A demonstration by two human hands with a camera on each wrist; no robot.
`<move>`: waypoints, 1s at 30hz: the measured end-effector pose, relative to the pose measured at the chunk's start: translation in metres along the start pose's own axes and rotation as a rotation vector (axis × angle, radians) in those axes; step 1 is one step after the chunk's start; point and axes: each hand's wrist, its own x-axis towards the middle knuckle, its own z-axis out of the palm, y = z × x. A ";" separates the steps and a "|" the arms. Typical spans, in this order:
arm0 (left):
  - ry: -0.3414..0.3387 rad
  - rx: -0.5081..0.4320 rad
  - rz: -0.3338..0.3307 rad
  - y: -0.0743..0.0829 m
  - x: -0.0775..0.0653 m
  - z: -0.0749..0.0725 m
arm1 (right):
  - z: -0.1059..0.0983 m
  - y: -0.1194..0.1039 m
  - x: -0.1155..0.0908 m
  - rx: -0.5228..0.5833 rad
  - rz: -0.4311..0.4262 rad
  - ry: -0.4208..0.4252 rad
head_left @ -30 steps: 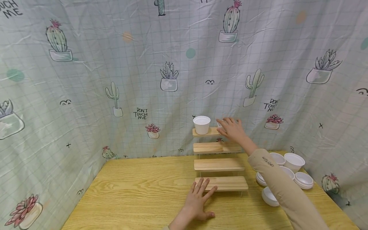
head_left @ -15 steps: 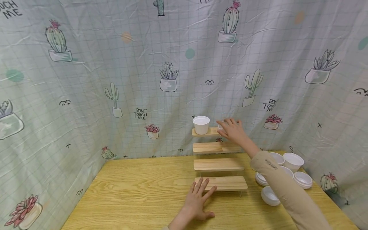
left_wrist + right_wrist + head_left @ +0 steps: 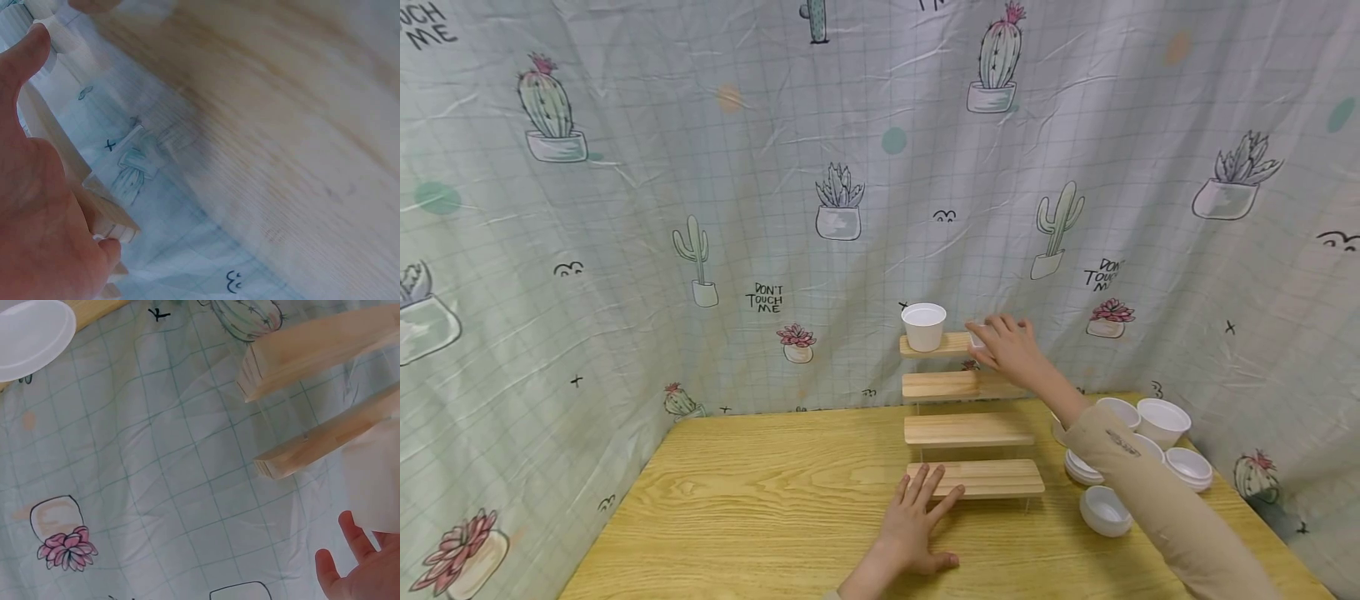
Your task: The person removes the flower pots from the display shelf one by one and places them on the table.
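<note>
A stepped wooden rack (image 3: 970, 429) stands on the table, and my left hand (image 3: 913, 527) rests at its lowest step (image 3: 1000, 477) with fingers spread over the front edge. On the left part of the top step (image 3: 957, 342) sits a white cup (image 3: 924, 332), upright. At the right of that same step my right hand (image 3: 1011, 348) holds a second white cup (image 3: 375, 481), its fingers curved round it. Most of this cup is hidden behind the hand in the head view.
Several white bowls and cups stand in a group on the table to the right, including a large cup (image 3: 1163, 423), a stacked bowl (image 3: 1187, 468) and a small bowl (image 3: 1105, 512) nearest me. A cactus-print curtain (image 3: 842, 275) hangs close behind the rack.
My right hand has lowered slightly at the top step, and its sleeve has shifted a little to the right. My left hand stays in place on the lowest step.
</note>
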 end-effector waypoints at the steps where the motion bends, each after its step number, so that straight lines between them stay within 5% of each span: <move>1: 0.002 -0.001 0.000 0.000 0.000 0.000 | -0.001 -0.001 -0.002 -0.002 -0.009 0.012; 30: 0.049 -0.042 0.009 0.000 -0.001 -0.001 | -0.022 -0.026 -0.073 0.018 -0.199 0.143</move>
